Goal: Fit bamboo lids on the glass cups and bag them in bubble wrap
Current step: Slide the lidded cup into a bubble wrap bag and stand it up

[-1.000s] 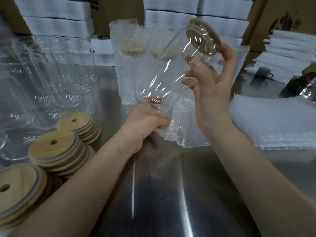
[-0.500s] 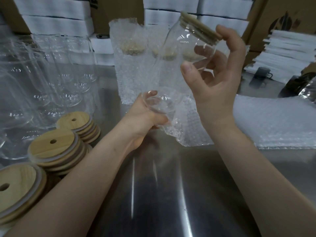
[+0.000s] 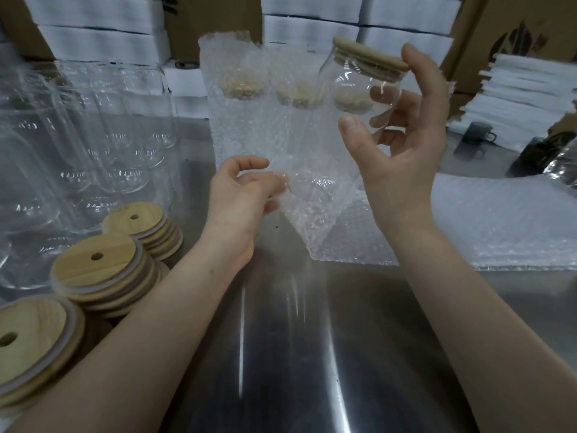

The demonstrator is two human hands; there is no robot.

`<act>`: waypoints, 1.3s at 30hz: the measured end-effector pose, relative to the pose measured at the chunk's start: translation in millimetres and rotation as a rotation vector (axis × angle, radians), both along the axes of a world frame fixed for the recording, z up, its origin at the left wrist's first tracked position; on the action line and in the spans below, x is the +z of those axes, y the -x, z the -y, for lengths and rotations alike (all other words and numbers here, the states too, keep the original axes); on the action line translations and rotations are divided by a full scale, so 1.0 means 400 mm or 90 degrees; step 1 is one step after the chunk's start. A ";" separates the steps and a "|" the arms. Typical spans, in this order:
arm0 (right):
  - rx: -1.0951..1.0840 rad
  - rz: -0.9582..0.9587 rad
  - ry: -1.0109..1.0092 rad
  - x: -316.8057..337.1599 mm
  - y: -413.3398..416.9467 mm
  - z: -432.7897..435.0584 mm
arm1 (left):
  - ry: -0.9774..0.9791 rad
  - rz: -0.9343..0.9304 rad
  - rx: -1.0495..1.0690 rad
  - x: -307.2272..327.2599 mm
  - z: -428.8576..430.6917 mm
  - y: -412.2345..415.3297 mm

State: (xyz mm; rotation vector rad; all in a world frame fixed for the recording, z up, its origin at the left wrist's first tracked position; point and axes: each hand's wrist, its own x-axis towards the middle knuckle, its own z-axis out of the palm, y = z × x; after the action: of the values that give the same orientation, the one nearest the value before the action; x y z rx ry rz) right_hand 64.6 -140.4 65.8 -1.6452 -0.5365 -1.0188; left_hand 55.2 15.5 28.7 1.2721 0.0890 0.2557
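My right hand (image 3: 402,157) grips a clear glass cup (image 3: 356,89) near its top, fingers curled round it and the index finger on the bamboo lid (image 3: 368,57) fitted on the cup. The cup's lower part sits inside a bubble wrap bag (image 3: 312,210) held above the table. My left hand (image 3: 240,195) pinches the bag's edge at its left side. Three bagged, lidded cups (image 3: 237,120) stand upright behind. Stacks of bamboo lids (image 3: 103,270) with straw holes lie at the left, beside bare glass cups (image 3: 93,145).
A pile of flat bubble wrap bags (image 3: 505,220) lies on the steel table (image 3: 296,354) at the right. White foam boxes (image 3: 312,29) and brown cartons line the back. A dark mug (image 3: 474,135) and a black object stand at the far right.
The cup has turned upright and slid base-first down into the bubble wrap bag. My left hand let go of the cup's base and now pinches the bag's edge.
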 end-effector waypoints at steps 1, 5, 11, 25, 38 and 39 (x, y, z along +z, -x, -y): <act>-0.001 -0.005 -0.009 -0.001 -0.001 0.000 | -0.006 0.007 0.011 0.001 -0.001 0.000; -0.004 -0.018 -0.069 -0.004 -0.005 0.000 | -0.024 0.045 -0.028 0.001 -0.003 0.008; -0.010 -0.079 -0.158 -0.012 -0.020 -0.001 | -0.195 0.231 -0.182 -0.011 0.013 0.022; 0.027 -0.067 -0.188 -0.004 -0.010 -0.006 | -0.385 0.248 -0.117 -0.042 0.003 0.012; 0.018 -0.043 -0.155 0.008 0.000 -0.011 | -0.346 0.221 -0.103 -0.032 0.010 0.022; 0.015 -0.043 -0.151 0.008 0.001 -0.011 | -0.340 0.220 -0.117 -0.030 0.011 0.023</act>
State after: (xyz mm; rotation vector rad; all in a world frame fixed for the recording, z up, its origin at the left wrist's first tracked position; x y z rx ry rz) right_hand 64.1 -136.0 68.9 -1.4539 -0.3743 -0.9677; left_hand 46.2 11.2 16.7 1.7328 -0.4160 0.3501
